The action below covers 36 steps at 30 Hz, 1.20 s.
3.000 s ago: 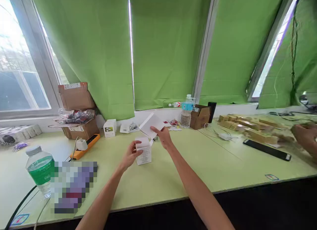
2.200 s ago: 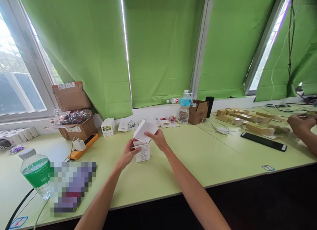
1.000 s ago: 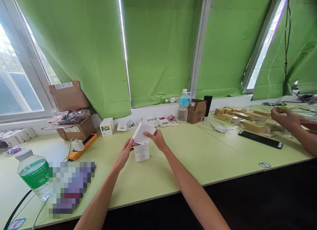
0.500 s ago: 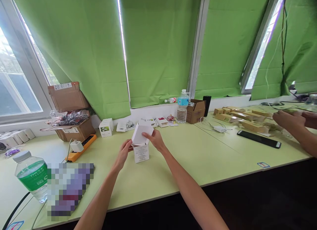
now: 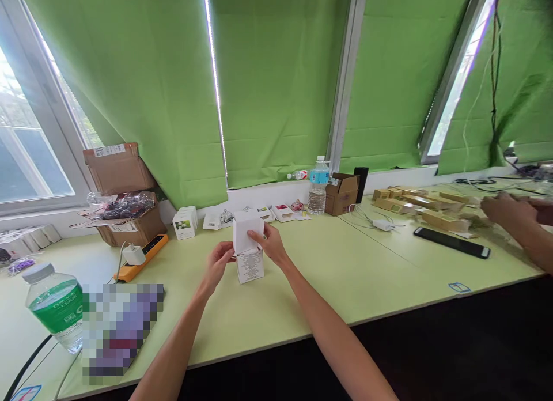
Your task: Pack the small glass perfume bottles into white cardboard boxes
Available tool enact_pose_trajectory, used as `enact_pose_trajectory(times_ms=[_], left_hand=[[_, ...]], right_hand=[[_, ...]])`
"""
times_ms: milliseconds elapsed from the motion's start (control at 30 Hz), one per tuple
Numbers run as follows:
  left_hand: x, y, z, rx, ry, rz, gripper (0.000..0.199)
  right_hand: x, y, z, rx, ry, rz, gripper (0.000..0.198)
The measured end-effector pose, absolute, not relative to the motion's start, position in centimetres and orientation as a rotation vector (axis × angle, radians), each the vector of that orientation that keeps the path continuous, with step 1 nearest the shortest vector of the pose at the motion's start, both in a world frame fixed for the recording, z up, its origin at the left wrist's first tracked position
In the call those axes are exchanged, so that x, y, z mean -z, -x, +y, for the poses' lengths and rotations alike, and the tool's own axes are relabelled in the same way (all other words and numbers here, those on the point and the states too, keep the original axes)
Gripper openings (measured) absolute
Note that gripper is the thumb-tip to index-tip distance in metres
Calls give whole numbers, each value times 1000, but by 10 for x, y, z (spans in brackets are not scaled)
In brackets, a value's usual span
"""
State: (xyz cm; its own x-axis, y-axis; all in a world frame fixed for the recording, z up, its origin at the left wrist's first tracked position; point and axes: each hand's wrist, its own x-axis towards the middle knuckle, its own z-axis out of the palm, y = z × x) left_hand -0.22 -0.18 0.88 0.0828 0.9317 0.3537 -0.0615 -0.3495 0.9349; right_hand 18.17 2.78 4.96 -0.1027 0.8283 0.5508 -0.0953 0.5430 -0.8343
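Observation:
A small white carton (image 5: 251, 267) with fine printed text on its front stands upright on the table in front of me. Directly above it, in line with its open top, is a plain white box piece (image 5: 245, 233). My right hand (image 5: 273, 243) grips that piece from the right, thumb across its front face. My left hand (image 5: 220, 261) is closed at the left edge of the carton near the seam, fingertips against it. Whether the upper piece sits inside the carton, and what either contains, is hidden.
Behind are small white boxes (image 5: 185, 223), a glass ornament (image 5: 226, 218) and a large water bottle (image 5: 318, 188). An orange power strip (image 5: 149, 252) and a green-labelled bottle (image 5: 58, 309) are left. At right, another person's hands (image 5: 512, 211) work near yellowish boxes (image 5: 444, 219) and a black phone (image 5: 451, 242).
The plain white piece has gone from tilted to upright, lined up over the carton. The carton has shifted slightly right. My left fingers have moved a little along its left side.

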Motion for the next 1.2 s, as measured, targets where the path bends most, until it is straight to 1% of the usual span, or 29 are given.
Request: enact_pose_trajectory(times_ms=[367,767,1033,1200], left_hand=[[-5,-3,-2,-1498,-1650,1038,35],[-7,-6,-7,-1461,-1690,1085,35],[-7,-7,-6,-1404,-1723,1127,36],[-7,-7,-7,-1383,-1759,1141,34]], right_hand=[[-50,-181,24,-787,694,-1503,38],[-50,-181,19,-740,713,-1498,43],[-48,-181,22,-738,695,-1522,40],[-47,-182,23,-726,684,-1533,38]])
